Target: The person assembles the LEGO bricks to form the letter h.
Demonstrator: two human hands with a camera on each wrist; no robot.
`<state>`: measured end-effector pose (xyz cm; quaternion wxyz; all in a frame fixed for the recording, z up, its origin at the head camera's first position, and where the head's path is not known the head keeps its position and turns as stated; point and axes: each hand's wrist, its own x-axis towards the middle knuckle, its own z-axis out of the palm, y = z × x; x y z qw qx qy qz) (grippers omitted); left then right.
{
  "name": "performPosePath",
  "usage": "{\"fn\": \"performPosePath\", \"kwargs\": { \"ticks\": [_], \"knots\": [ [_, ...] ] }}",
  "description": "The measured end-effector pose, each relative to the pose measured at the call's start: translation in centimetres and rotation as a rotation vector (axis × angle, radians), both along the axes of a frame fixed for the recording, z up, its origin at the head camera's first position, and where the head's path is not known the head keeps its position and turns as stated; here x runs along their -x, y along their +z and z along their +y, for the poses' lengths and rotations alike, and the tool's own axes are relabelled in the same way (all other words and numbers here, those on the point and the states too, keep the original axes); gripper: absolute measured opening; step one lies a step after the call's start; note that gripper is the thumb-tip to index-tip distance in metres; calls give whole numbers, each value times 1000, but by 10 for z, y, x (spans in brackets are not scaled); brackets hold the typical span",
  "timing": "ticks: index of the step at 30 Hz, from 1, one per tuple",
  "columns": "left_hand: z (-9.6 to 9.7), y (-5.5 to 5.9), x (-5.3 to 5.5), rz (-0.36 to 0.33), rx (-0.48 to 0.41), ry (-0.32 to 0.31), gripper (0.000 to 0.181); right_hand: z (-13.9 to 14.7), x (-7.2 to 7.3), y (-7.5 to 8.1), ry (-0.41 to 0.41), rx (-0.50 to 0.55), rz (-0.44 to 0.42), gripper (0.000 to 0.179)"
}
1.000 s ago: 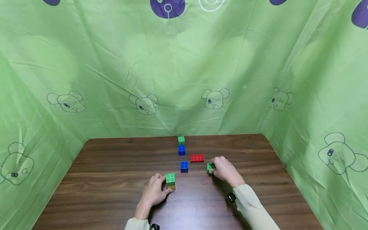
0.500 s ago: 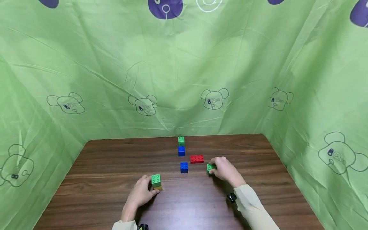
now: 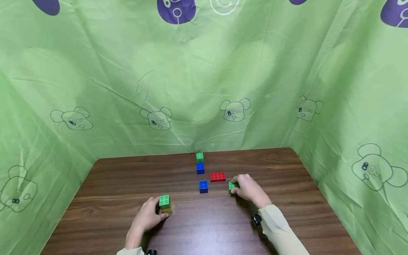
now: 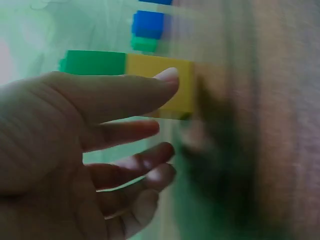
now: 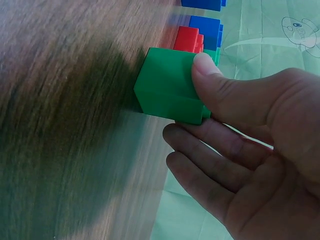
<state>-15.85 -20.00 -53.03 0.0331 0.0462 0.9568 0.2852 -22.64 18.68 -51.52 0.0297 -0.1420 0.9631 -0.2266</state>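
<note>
Stack (image 3: 165, 203) left, single block (image 3: 231, 187) right, other blocks (image 3: 203, 187) between and behind

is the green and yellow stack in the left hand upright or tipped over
Upright: in the head view the green brick sits studs up on the yellow brick, with the left hand gripping them.

Grn cloth (image 3: 191, 78) — hangs behind brn wd tbl (image 3: 127, 179).

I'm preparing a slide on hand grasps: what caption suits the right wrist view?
The right hand grips a green building block, with a red block and blue blocks beyond.
</note>
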Motion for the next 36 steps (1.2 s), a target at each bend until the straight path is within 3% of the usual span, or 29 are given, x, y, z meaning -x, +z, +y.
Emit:
{"fn": "performPosePath", "kwargs": {
  "ticks": [4, 8, 10, 15, 20, 23, 26, 32, 36],
  "knots": [
    [0, 18, -5, -63, 57, 23, 74, -1, 0, 0, -3, -2, -2, 23],
    [2, 49, -8, -70, 137, 36, 82, -1, 1, 1, -6, -4, 7, 25],
    [7, 67, -10, -8, 186, 29, 86, 0, 1, 2, -6, -2, 8, 25],
    [36, 109, -11, 237, 233, 3, 84, 1, 0, 2, -6, 8, 5, 26],
    [77, 129, 3, 397, 180, -61, 78, 0, -2, 1, -4, 19, 10, 26],
    [100, 131, 15, 442, 142, -100, 77, 0, -4, 0, 2, 20, 14, 26],
    [116, 125, 25, 444, 143, -124, 79, -1, -4, -1, 3, 19, 19, 26],
    [133, 103, 42, 319, 184, -152, 79, -1, -4, 1, -5, 20, 9, 27],
    [135, 80, 53, 210, 171, -191, 76, 0, -4, 2, -14, 15, 6, 27]
  ]
}}
